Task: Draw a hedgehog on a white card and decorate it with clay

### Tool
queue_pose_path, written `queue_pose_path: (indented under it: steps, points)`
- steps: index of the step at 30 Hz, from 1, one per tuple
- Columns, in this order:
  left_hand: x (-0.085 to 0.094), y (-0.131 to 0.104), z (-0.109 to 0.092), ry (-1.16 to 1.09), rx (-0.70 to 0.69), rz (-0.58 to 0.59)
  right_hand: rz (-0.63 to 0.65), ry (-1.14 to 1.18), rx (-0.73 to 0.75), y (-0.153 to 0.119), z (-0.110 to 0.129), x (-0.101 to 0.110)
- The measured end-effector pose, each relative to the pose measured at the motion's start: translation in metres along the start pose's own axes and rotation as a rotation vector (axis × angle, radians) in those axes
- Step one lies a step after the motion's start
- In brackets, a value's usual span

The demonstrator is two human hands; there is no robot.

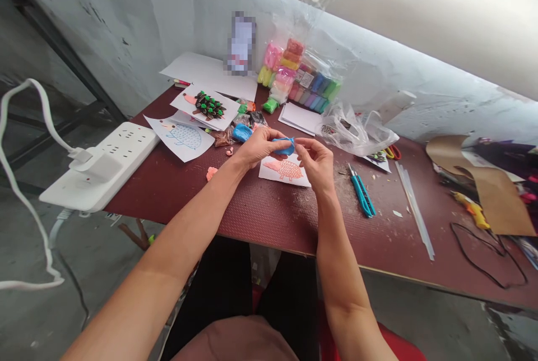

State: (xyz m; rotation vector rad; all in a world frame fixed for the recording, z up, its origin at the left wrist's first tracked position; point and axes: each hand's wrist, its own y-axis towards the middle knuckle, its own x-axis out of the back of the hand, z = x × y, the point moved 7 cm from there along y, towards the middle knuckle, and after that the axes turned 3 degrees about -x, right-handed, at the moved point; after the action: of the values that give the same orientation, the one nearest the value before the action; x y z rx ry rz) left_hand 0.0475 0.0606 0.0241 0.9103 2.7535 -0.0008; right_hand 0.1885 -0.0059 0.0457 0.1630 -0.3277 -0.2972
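Note:
Between the thumb and fingers of my left hand (264,145) is a lump of blue modelling clay (286,148). My right hand (315,162) pinches at the right end of this lump, its fingertips pressed together there. Directly below lies a white card with an orange hedgehog drawing (290,170), its snout covered in pinkish clay and its top partly hidden by my hands. Just left of my left hand sits another piece of blue clay (241,133). A bit of coral clay (211,173) lies on the table (260,215) beside my left forearm.
A decorated hedgehog card (233,116) and a blue hedgehog drawing (180,139) lie at left, near a power strip (121,153). Packs of coloured clay (315,86) lean on the wall. Teal-handled tools (362,191), glue sticks (414,209) and a yellow glue gun (473,209) lie at right.

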Motion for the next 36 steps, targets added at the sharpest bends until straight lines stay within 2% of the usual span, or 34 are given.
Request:
queue_pose_path:
  steps: [4,12,16,23,36]
  points:
    - [-0.003,-0.001,0.003,-0.018,0.029,-0.003,-0.02,-0.037,0.078,-0.003,0.0,-0.002]
    - [-0.002,0.0,0.004,-0.017,0.034,0.008,-0.031,-0.027,0.131,-0.011,0.01,-0.004]
    - [-0.004,0.0,0.003,-0.035,0.031,0.033,-0.03,-0.019,0.118,-0.009,0.007,-0.003]
    - [-0.007,-0.001,0.004,-0.093,0.02,0.06,-0.115,-0.04,0.117,-0.009,0.003,0.004]
    - [-0.005,-0.002,-0.001,-0.032,-0.009,0.023,-0.071,-0.09,0.075,-0.01,0.007,-0.001]
